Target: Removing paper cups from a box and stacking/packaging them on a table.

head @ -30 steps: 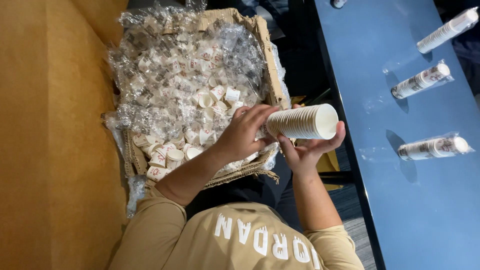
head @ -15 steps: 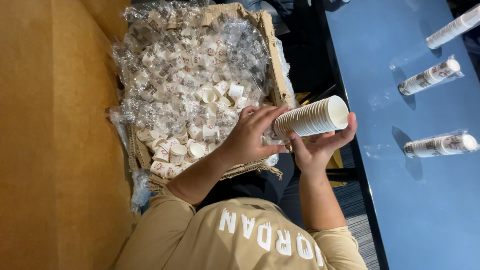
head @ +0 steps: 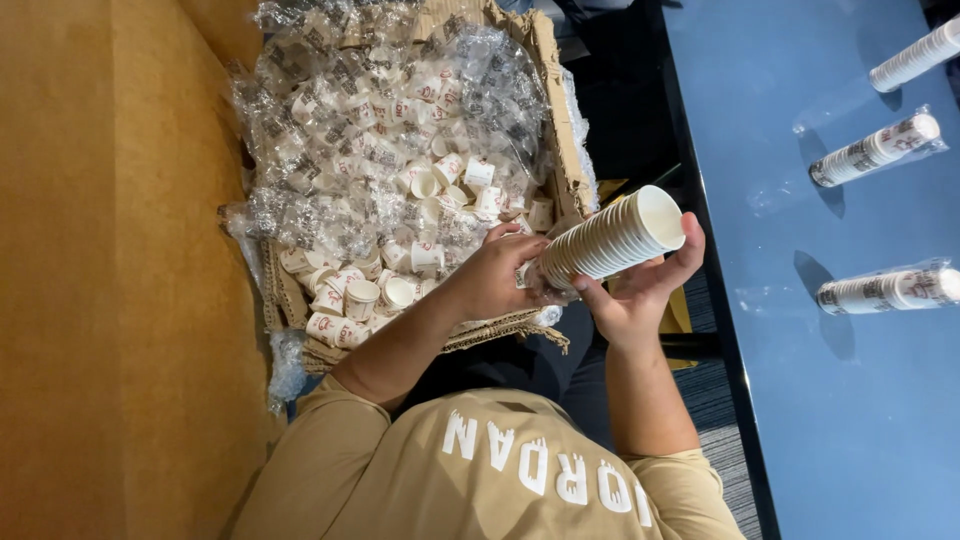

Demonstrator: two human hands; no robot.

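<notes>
I hold a stack of small white paper cups (head: 612, 240) in both hands, lying on its side with the open end toward the right. My left hand (head: 497, 277) grips the stack's closed end. My right hand (head: 640, 292) cradles it from below, thumb up by the open rim. Just behind my left hand is a cardboard box (head: 556, 120) lined with a clear plastic bag (head: 300, 110) and filled with several loose paper cups (head: 400, 250) with red print.
A blue table (head: 850, 400) runs along the right, with three plastic-wrapped sleeves of cups (head: 877, 148) (head: 888, 291) (head: 915, 55) lying on it. A tall tan cardboard wall (head: 110, 270) fills the left. My beige shirt (head: 480, 470) is at the bottom.
The stack's open end has tilted slightly upward and my right thumb has come up beside its rim. Both hands stay on the stack.
</notes>
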